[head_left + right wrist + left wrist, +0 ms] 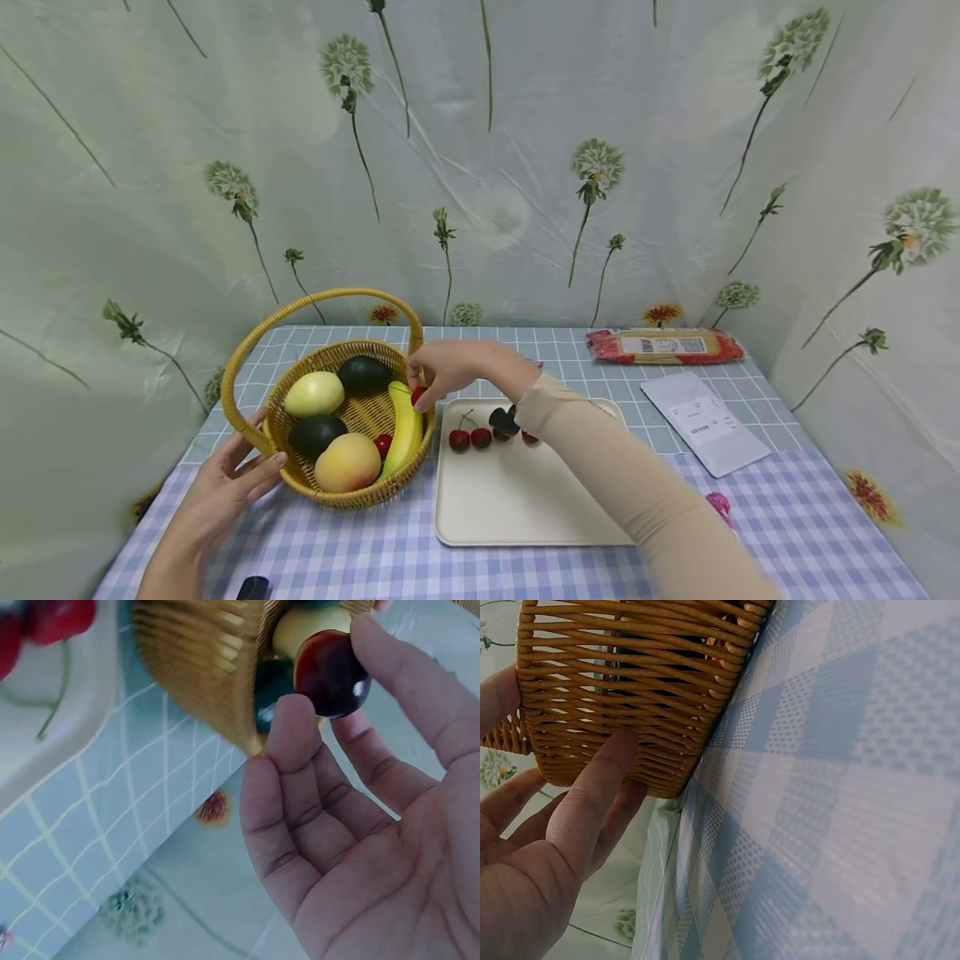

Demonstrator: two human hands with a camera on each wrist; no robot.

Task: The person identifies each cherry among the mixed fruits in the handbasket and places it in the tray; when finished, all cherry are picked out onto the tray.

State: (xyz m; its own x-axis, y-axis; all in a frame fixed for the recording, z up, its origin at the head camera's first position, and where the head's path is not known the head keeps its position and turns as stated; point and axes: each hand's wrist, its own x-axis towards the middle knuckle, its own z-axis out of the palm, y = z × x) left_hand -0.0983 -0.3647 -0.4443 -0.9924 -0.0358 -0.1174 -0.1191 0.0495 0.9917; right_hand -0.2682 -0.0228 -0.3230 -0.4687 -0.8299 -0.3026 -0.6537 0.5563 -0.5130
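Observation:
My right hand [450, 367] pinches a dark red cherry [332, 673] between thumb and fingertips, over the right rim of a wicker basket [367, 498]. My left hand [232, 479] rests on the basket's left side, its extended fingers [592, 799] against the woven outer wall and its thumb near the rim. Inside the basket lie a banana [406, 429], a peach [348, 463], a pale yellow-green fruit [314, 395], two dark green fruits [365, 375] and a red cherry [383, 444]. Several more cherries [481, 437] lie on a cream tray [517, 508], partly hidden by my right arm.
The basket's tall handle [330, 296] arches over its back left. Right of the tray lie a grey-white labelled packet [703, 423] and, behind it, a red-and-yellow package [663, 345]. A flower-printed curtain [495, 167] hangs behind the checked cloth [360, 554].

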